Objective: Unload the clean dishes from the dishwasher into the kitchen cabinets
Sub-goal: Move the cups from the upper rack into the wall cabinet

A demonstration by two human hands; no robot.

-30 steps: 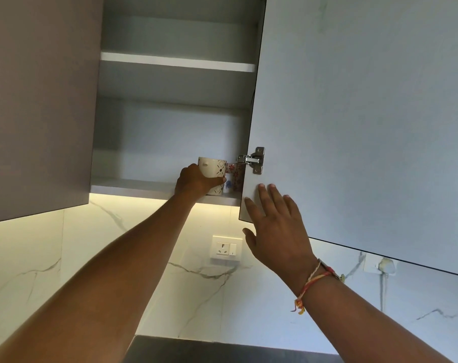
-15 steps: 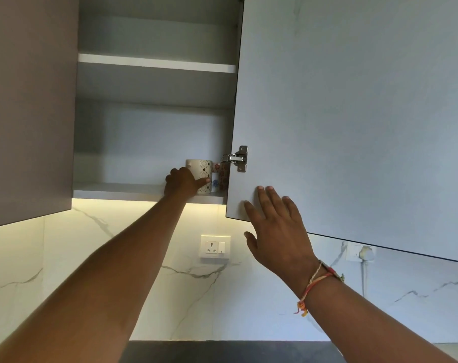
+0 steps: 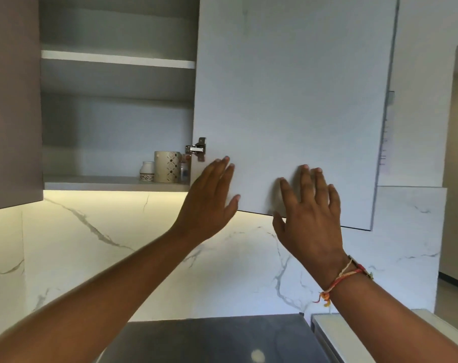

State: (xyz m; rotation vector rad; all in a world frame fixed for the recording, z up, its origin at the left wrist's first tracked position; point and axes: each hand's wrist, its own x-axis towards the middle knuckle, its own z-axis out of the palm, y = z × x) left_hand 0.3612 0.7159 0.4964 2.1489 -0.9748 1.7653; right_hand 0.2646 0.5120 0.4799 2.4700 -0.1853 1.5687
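A cream mug with a diamond pattern (image 3: 167,166) stands on the bottom shelf (image 3: 91,183) of the wall cabinet, at its right end. A small white cup (image 3: 147,171) sits just left of it and another patterned item (image 3: 184,167) is half hidden behind the door hinge. My left hand (image 3: 211,195) is open and empty, raised in front of the lower left corner of the swung-out cabinet door (image 3: 288,100). My right hand (image 3: 310,213) lies flat with spread fingers against the door's lower edge.
The cabinet's upper shelf (image 3: 117,59) shows nothing on it. A closed grey-brown door (image 3: 12,100) hangs to the left. Below are a lit marble backsplash (image 3: 117,244), a dark countertop (image 3: 209,339) and a white edge (image 3: 335,334) at the lower right.
My left hand has let go of the cream mug, left it on the shelf, and drawn back to the door. My right hand has slid right along the door.
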